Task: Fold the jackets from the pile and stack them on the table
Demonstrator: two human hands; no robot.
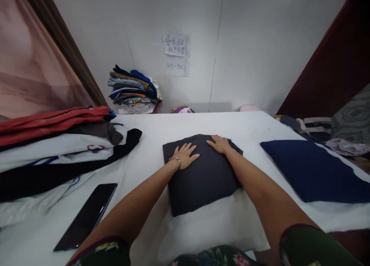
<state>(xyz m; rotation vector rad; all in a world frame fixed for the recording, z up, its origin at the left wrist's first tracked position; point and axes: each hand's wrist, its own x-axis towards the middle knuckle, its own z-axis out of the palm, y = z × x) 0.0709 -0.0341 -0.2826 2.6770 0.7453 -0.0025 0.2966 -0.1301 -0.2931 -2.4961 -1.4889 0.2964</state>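
Pressing evenly should leave folds flat: the left hand [182, 157], fingers fanned, and right hand [221, 144], loosely spread, lie on the dark folded garment [204, 185] between the near and far edges of the table [148, 152].

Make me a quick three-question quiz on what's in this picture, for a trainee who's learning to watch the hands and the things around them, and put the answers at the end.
1. Multiple choice: on what do the left hand and the right hand rest?
A) the red garment
B) the dark grey folded garment
C) the navy cloth
2. True or false: the phone lies to the left of the garment under the hands.
3. Fill in the blank: the bracelet is on the ____ wrist.

Key: 1. B; 2. True; 3. left
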